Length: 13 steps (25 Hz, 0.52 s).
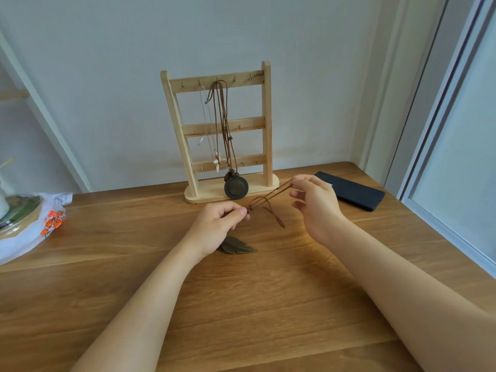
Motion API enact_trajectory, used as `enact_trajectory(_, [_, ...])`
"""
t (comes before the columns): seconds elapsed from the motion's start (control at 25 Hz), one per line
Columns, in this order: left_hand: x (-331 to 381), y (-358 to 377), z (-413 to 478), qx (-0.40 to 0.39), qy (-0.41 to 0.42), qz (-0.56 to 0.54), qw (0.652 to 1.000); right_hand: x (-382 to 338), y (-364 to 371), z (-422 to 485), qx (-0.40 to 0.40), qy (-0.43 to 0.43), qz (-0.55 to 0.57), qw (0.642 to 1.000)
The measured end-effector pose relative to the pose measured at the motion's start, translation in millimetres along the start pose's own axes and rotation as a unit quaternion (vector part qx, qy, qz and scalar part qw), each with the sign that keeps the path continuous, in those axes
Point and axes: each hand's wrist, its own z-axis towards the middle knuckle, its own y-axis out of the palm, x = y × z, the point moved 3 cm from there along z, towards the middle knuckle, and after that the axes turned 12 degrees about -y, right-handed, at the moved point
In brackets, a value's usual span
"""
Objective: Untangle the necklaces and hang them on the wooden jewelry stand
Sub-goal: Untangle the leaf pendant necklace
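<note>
Head view: left hand (218, 224) and right hand (314, 202) are pinching a brown cord necklace (265, 198) taut; its bronze leaf pendant (237, 247), half hidden, is lying on the wood-grain bench (241, 304).

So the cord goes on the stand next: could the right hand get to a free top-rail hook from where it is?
Probably yes. The right hand holds the cord just in front of the stand, and nothing stands between. The hooks right of the hung necklaces look bare.
</note>
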Motion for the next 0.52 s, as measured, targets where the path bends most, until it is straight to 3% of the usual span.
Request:
enact_trajectory(0.12, [0.0,0.1,0.3,0.004,-0.007,0.011,1.000,-2.3,-9.8,5.7,0.060,0.004,-0.001,0.998])
enact_trajectory(0.2, [-0.3,-1.0,1.3,0.008,-0.001,-0.005,1.000,-5.8,-10.1,5.2,0.026,-0.039,-0.042,0.998])
enact_trajectory(0.28, [1.9,-0.6,0.5,0.003,0.003,-0.010,1.000,-10.3,-2.1,-2.1,-0.077,-0.105,-0.094,0.987])
enact_trajectory(0.32, [2.8,0.2,-0.2,-0.001,0.006,-0.011,1.000,-11.1,4.1,-7.4,-0.157,-0.149,-0.155,0.964])
enact_trajectory(0.4, [3.2,1.5,-1.3,-0.014,0.010,-0.010,1.000,-6.3,18.8,-21.0,-0.311,-0.224,-0.298,0.874])
enact_trajectory(0.44, [3.6,1.6,-1.8,-0.022,0.013,-0.008,1.000,-1.9,23.5,-25.5,-0.353,-0.242,-0.336,0.839])
enact_trajectory(0.48, [3.3,1.5,-1.7,-0.027,0.017,-0.007,0.999,1.3,25.3,-27.2,-0.363,-0.244,-0.344,0.831])
enact_trajectory(0.52, [2.8,1.2,-1.3,-0.028,0.019,-0.007,0.999,3.5,24.3,-25.9,-0.349,-0.234,-0.329,0.846])
